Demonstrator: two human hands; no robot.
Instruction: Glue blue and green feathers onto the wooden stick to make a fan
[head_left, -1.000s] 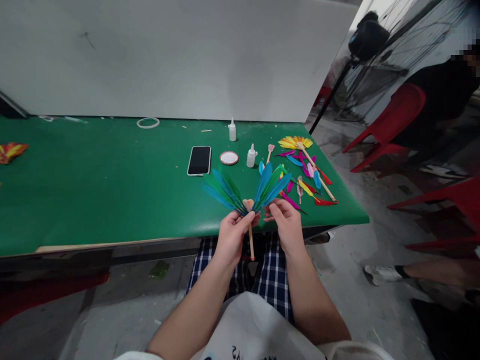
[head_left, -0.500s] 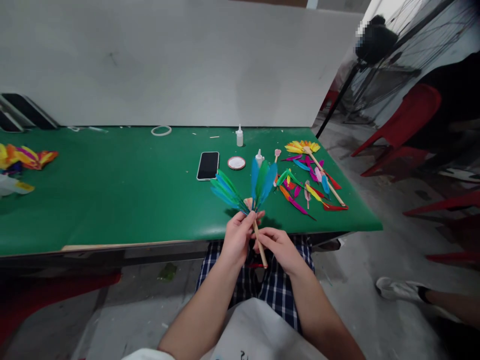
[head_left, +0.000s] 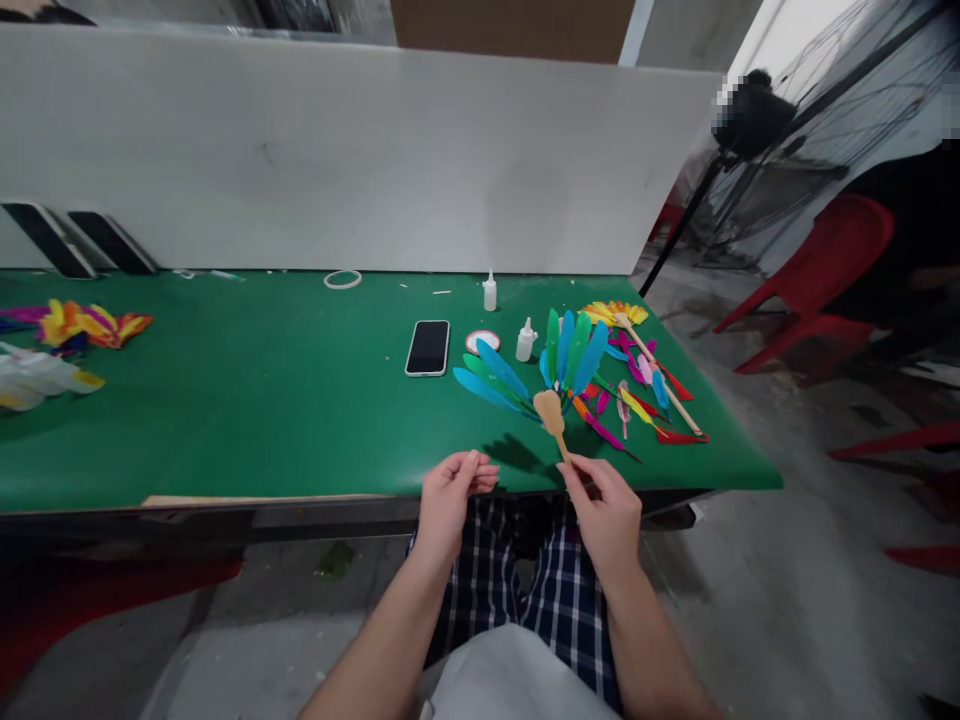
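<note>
A feather fan of blue and green feathers (head_left: 577,350) has a flat, rounded wooden head and a thin wooden handle (head_left: 552,412). My right hand (head_left: 607,510) pinches that handle low down, over the table's front edge, and the feathers spread upward in two groups. To the left, apart from the fan, my left hand (head_left: 456,490) has its thumb against loosely curled fingers, and nothing shows in it. Loose colourful feathers (head_left: 604,400) lie behind and right of the fan. Beyond them rests a yellow feather fan (head_left: 616,314) with a long wooden handle.
On the green table (head_left: 300,400) stand two white squeeze bottles (head_left: 526,342) by a small round white dish (head_left: 482,343), partly covered by feathers. A phone (head_left: 427,348) lies left of them. More feathers (head_left: 94,325) and white bottles (head_left: 37,378) are far left. A white panel (head_left: 337,150) borders the back.
My left hand has let go of the fan and moved down and left. My right hand has carried the fan to the right and turned it, so its wooden head now shows.
</note>
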